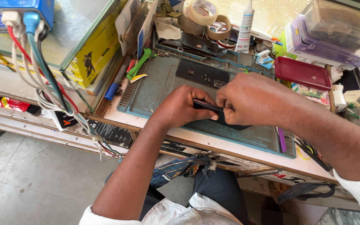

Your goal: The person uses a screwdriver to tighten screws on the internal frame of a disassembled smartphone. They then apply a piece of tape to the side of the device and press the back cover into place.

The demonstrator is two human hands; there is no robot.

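Both of my hands meet over a blue-green work mat [155, 89] on the bench. My left hand [184, 106] grips the left end of a thin black phone [208, 107], fingers curled over its edge. My right hand [251, 98] pinches the same phone from the right and covers most of it. A dark flat part [230, 125] lies under my right hand on the mat. Whether my right fingers hold a small tool is hidden.
A dark tray with tiny screws [201, 73] sits behind the hands. Tape rolls [203, 14], a glue bottle [245, 27], a red case [303, 73], clear plastic boxes [334, 31], green tweezers [140, 62] and a blue pen [113, 87] ring the mat. Cables [42, 79] hang at left.
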